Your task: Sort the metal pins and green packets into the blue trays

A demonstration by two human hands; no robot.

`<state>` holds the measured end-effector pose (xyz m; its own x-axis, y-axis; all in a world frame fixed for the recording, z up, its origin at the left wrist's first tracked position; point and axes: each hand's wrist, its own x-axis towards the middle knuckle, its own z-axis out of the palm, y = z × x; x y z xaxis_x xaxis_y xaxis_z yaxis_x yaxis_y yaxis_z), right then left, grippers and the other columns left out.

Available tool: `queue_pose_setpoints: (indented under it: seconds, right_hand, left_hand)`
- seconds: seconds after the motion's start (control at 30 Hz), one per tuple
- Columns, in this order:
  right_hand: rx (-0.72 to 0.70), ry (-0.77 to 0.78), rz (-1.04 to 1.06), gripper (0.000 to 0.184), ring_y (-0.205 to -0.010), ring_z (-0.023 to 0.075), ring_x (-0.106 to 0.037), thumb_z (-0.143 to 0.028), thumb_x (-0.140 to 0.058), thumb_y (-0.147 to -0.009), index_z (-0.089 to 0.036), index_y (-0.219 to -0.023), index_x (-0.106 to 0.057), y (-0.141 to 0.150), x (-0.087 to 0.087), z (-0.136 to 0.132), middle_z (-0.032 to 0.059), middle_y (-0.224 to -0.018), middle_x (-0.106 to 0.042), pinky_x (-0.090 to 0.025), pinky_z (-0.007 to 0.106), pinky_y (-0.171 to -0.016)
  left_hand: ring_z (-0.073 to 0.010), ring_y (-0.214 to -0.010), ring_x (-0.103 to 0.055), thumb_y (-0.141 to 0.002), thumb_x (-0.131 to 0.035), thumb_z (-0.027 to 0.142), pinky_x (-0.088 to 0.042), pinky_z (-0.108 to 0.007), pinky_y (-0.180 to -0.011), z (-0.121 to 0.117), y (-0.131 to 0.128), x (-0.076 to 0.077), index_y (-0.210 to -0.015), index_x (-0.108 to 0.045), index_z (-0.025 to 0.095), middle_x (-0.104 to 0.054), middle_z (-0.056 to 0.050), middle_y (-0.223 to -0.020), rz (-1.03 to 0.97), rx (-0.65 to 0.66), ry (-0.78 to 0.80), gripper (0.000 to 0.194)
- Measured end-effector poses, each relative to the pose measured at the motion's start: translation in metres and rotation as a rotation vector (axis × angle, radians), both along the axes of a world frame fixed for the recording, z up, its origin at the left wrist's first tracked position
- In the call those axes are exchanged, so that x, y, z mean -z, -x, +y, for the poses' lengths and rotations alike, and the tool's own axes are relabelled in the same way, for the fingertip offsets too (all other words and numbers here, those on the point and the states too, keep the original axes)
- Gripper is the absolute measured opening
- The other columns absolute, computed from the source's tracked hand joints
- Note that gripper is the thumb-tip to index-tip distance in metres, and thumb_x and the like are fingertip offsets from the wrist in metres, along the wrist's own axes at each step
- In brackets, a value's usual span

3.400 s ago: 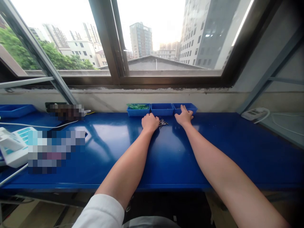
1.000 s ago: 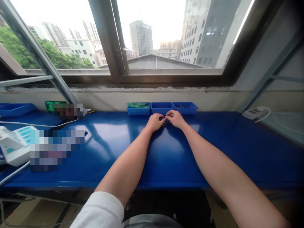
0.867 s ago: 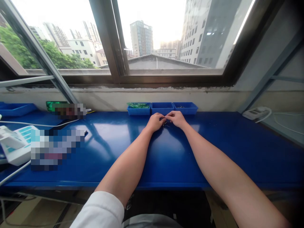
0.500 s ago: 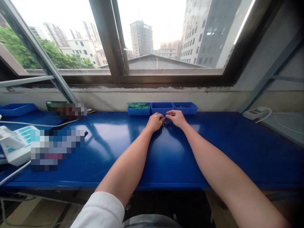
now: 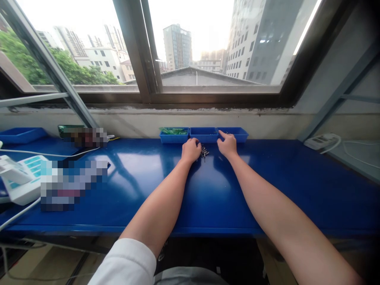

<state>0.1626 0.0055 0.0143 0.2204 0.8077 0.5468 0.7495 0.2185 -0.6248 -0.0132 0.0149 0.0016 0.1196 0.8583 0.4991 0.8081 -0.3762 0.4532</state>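
Curled fingers of my left hand rest on the blue table, just left of a small pile of metal pins or screws; what the hand holds, if anything, is hidden. My right hand is at the front of the right blue bin, its index finger stretched over the rim and its thumb apart. Nothing shows in that hand. A few small dark metal pieces lie in this bin. To its left stands the middle blue bin, with a small piece near its right end. Green pieces fill the left blue bin.
A white power strip with a cable lies at the right. On the left are a white and turquoise device, cables, a blurred-out area and another blue tray. A window stands behind the table.
My right hand has moved away from my left hand, rightward to the right bin's rim. My left hand has shifted slightly left, and more of the metal pile shows.
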Motion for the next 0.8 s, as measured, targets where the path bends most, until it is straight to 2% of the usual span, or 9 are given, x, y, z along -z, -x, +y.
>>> queue_pose_setpoints:
  seconds: [0.07, 0.17, 0.3, 0.4, 0.43, 0.5, 0.6, 0.67, 0.8]
  right_hand:
    - [0.083, 0.034, -0.032, 0.052, -0.118, 0.0296, -0.042, -0.020, -0.050, -0.076, -0.015, -0.128, -0.054, -0.006, 0.002, 0.002, 0.0125, -0.119, -0.060, -0.033, 0.049, -0.101]
    - [0.114, 0.091, -0.065, 0.060, -0.117, 0.0345, -0.035, -0.023, -0.054, -0.074, -0.017, -0.134, -0.045, -0.015, 0.008, 0.007, 0.0132, -0.136, -0.046, -0.030, 0.058, -0.096]
    - [0.116, 0.165, -0.097, 0.066, -0.119, 0.0372, -0.031, -0.030, -0.061, -0.069, -0.023, -0.132, -0.044, -0.021, 0.017, 0.012, 0.0101, -0.150, -0.025, -0.028, 0.060, -0.095]
    - [0.109, 0.139, -0.126, 0.069, -0.120, 0.0381, -0.030, -0.030, -0.062, -0.068, -0.023, -0.134, -0.042, -0.017, 0.017, 0.013, 0.0103, -0.152, -0.018, -0.030, 0.059, -0.094]
    - [0.102, 0.105, -0.133, 0.068, -0.120, 0.0379, -0.031, -0.029, -0.061, -0.069, -0.022, -0.133, -0.043, -0.015, 0.016, 0.012, 0.0112, -0.151, -0.020, -0.031, 0.058, -0.094]
    - [0.056, 0.027, -0.147, 0.058, -0.119, 0.0353, -0.035, -0.026, -0.057, -0.071, -0.019, -0.128, -0.050, -0.009, 0.013, 0.010, 0.0135, -0.143, -0.035, -0.032, 0.054, -0.096]
    - [-0.126, -0.028, -0.200, 0.036, -0.108, 0.0281, -0.046, -0.021, -0.052, -0.074, -0.015, -0.107, -0.064, 0.000, 0.011, 0.006, 0.0121, -0.114, -0.060, -0.036, 0.045, -0.097]
    - [-0.261, 0.002, -0.249, 0.031, -0.102, 0.0245, -0.052, -0.021, -0.053, -0.073, -0.016, -0.100, -0.067, 0.005, 0.012, 0.004, 0.0094, -0.104, -0.065, -0.039, 0.039, -0.096]
    - [-0.375, 0.130, -0.344, 0.039, -0.108, 0.0247, -0.053, -0.024, -0.057, -0.072, -0.017, -0.109, -0.065, 0.011, 0.016, 0.002, 0.0087, -0.115, -0.063, -0.039, 0.039, -0.097]
  left_hand:
    - [-0.0220, -0.099, -0.058, -0.085, -0.045, 0.026, -0.044, -0.032, -0.089, 0.000, 0.002, 0.000, -0.101, -0.061, 0.016, -0.063, -0.010, -0.104, -0.007, -0.028, 0.029, 0.025]
    - [-0.0218, -0.099, -0.058, -0.084, -0.045, 0.025, -0.044, -0.032, -0.089, -0.001, 0.003, -0.002, -0.100, -0.061, 0.017, -0.063, -0.009, -0.104, -0.005, -0.049, 0.070, 0.023]
    - [-0.0214, -0.099, -0.059, -0.084, -0.045, 0.024, -0.043, -0.031, -0.090, -0.002, 0.002, -0.002, -0.098, -0.062, 0.018, -0.063, -0.009, -0.105, 0.009, -0.047, 0.118, 0.023]
    - [-0.0219, -0.100, -0.058, -0.085, -0.044, 0.025, -0.043, -0.031, -0.091, -0.001, 0.001, 0.000, -0.100, -0.063, 0.018, -0.063, -0.010, -0.106, 0.022, -0.029, 0.133, 0.025]
    - [-0.0221, -0.101, -0.058, -0.085, -0.042, 0.025, -0.043, -0.031, -0.090, 0.000, 0.001, 0.000, -0.101, -0.063, 0.018, -0.063, -0.010, -0.107, 0.031, -0.025, 0.137, 0.027]
    - [-0.0227, -0.101, -0.058, -0.087, -0.041, 0.028, -0.043, -0.032, -0.090, 0.000, 0.000, 0.001, -0.103, -0.063, 0.018, -0.063, -0.011, -0.108, 0.063, -0.018, 0.154, 0.030]
    - [-0.0242, -0.102, -0.058, -0.088, -0.040, 0.035, -0.043, -0.033, -0.088, 0.000, 0.000, 0.002, -0.105, -0.064, 0.017, -0.063, -0.012, -0.111, 0.147, 0.021, 0.184, 0.035]
    - [-0.0252, -0.104, -0.058, -0.089, -0.038, 0.039, -0.043, -0.034, -0.088, -0.001, -0.001, 0.002, -0.106, -0.064, 0.017, -0.063, -0.012, -0.114, 0.207, 0.080, 0.177, 0.038]
    - [-0.0252, -0.104, -0.057, -0.090, -0.033, 0.036, -0.044, -0.034, -0.087, -0.004, -0.002, 0.001, -0.105, -0.065, 0.016, -0.064, -0.012, -0.112, 0.265, 0.175, 0.140, 0.040]
